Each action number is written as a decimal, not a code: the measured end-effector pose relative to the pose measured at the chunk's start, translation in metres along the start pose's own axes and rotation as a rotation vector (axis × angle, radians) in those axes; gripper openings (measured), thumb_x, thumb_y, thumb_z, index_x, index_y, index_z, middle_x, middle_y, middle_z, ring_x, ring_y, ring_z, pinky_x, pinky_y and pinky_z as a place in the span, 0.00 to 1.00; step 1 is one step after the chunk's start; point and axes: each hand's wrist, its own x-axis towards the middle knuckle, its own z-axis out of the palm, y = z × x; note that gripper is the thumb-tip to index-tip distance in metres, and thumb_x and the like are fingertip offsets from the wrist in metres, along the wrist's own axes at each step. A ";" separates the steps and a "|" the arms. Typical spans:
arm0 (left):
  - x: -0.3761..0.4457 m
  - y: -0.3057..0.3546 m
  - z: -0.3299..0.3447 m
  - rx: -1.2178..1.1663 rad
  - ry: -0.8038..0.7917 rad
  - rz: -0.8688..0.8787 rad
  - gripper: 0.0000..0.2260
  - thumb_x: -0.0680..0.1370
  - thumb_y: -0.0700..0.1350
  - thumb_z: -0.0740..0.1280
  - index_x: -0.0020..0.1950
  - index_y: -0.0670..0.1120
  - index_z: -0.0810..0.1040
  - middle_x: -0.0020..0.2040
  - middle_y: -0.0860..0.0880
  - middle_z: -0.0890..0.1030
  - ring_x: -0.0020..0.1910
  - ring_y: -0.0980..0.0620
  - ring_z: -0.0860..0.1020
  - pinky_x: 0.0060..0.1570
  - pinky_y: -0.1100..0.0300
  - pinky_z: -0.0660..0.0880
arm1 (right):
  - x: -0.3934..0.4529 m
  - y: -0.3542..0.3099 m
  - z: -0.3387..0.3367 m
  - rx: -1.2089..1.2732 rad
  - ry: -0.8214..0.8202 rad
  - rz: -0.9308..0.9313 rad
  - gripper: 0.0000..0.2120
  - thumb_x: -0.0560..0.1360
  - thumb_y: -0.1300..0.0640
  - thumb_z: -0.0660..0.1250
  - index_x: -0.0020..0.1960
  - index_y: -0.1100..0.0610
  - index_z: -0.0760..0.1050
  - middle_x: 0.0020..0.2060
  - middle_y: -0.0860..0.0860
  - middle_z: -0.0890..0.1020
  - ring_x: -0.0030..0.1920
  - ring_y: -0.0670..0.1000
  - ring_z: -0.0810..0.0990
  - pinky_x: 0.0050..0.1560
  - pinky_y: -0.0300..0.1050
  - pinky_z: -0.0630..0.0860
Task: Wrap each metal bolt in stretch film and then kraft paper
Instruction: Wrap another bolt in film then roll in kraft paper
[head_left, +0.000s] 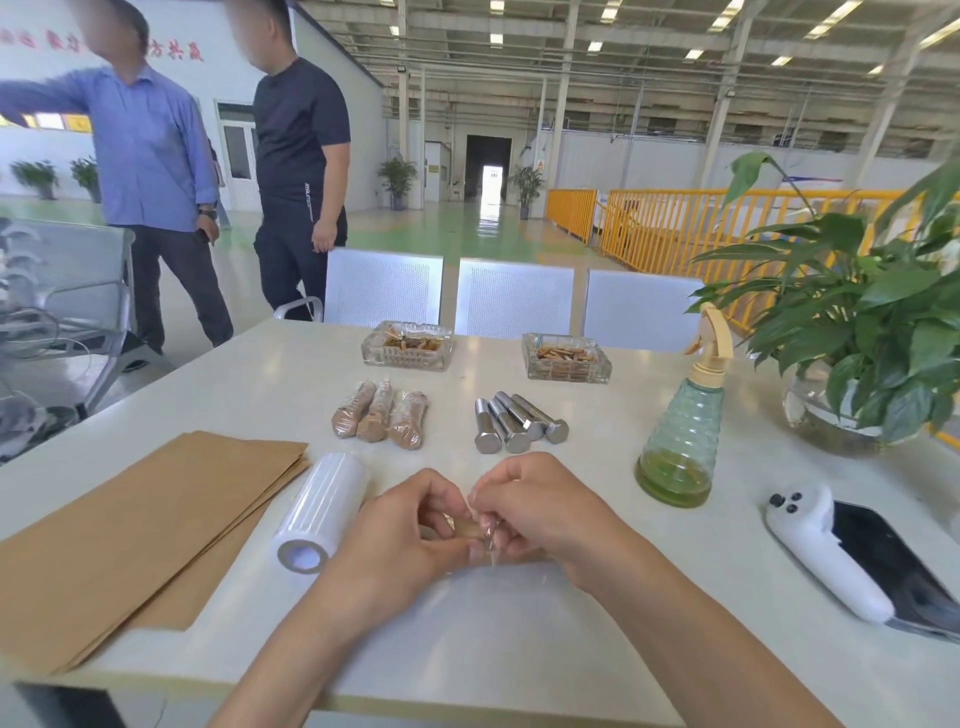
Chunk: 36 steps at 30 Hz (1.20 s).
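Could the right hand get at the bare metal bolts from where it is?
Probably yes, once freed: the bare bolts lie just beyond the right hand with nothing between. Now it pinches the film-wrapped piece together with the left hand.

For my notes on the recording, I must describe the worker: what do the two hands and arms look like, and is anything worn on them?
Both the left hand and the right hand are bare, without gloves. The forearms are bare too, with no sleeve in view. No ring, watch or bracelet shows on either hand or wrist. The fingernails look short and plain.
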 end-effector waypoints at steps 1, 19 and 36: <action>-0.001 -0.001 0.000 -0.018 0.014 -0.007 0.15 0.66 0.44 0.82 0.44 0.57 0.79 0.39 0.50 0.82 0.35 0.57 0.77 0.39 0.63 0.76 | 0.000 0.000 0.000 0.002 0.004 0.001 0.08 0.74 0.63 0.67 0.38 0.54 0.79 0.27 0.48 0.80 0.27 0.46 0.77 0.30 0.36 0.74; -0.003 -0.002 0.000 -0.136 -0.057 -0.009 0.04 0.74 0.45 0.73 0.47 0.53 0.86 0.37 0.46 0.81 0.34 0.52 0.74 0.41 0.55 0.71 | -0.008 0.013 -0.006 0.030 -0.021 -0.096 0.09 0.74 0.63 0.69 0.50 0.56 0.85 0.31 0.51 0.83 0.33 0.48 0.80 0.39 0.43 0.78; -0.003 0.002 0.007 -0.032 0.095 0.096 0.09 0.76 0.44 0.75 0.51 0.59 0.85 0.47 0.51 0.76 0.32 0.52 0.80 0.34 0.59 0.77 | -0.001 0.024 0.007 -0.439 0.045 -0.333 0.34 0.75 0.56 0.69 0.78 0.43 0.65 0.40 0.40 0.80 0.48 0.39 0.80 0.53 0.34 0.75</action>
